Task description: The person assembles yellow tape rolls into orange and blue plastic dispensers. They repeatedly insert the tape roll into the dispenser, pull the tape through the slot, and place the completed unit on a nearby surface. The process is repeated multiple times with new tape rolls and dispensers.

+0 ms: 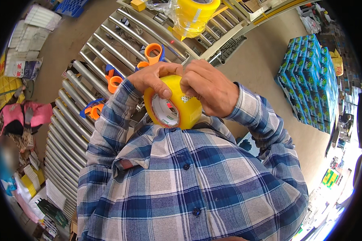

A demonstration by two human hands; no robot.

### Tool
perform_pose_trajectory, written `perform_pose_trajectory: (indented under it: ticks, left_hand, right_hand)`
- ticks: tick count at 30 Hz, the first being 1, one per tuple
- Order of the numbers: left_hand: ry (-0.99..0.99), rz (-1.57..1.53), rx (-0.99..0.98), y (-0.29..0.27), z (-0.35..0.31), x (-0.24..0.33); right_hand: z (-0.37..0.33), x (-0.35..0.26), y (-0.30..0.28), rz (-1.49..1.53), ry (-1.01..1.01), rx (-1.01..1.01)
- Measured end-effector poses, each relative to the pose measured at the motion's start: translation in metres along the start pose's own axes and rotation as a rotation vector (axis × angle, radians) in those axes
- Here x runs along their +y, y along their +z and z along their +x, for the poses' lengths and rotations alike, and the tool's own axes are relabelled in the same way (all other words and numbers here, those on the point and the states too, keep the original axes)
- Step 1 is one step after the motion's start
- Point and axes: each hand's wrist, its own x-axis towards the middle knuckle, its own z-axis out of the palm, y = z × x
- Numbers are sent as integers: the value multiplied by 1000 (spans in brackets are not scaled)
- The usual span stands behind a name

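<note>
A wide roll of yellow packing tape [192, 109] is held up close to my chest, its white cardboard core facing left. My left hand [155, 80] is closed around the roll's upper left side, the thumb pressed near the core's rim. Against the roll's right side is my right hand [211, 88], its fingers curled and pinched at the tape's surface; what lies between the fingertips is hidden. Just beyond my left hand sits an orange-and-blue tape dispenser [153, 51]. Two more such dispensers, one nearer [115, 79] and one by my left sleeve [94, 110], rest on the rollers.
A curved roller conveyor [64, 124] runs along my left and ahead. Yellow tape rolls [194, 18], partly in clear plastic, stand at the far end. Blue-green boxes [307, 80] are stacked on the floor at right. Another person in pink [18, 118] is at far left.
</note>
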Motion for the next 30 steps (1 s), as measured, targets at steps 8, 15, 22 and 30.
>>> perform_pose_trajectory:
  ticks: [8,15,22,30]
  left_hand:
    - [55,-53,-13,-21,-5,-15]
    - [143,-201,-21,-30,-5,-33]
    - [321,-526,184,-36,-21,-84]
    - [409,-626,323,-29,-27,-114]
  right_hand:
    - [-5,1,-7,74,-5,48]
    - [-7,-1,-6,110,38,-33]
    - [-14,-9,-14,194,84,-88]
    - [-21,8,-23,242,47,-202]
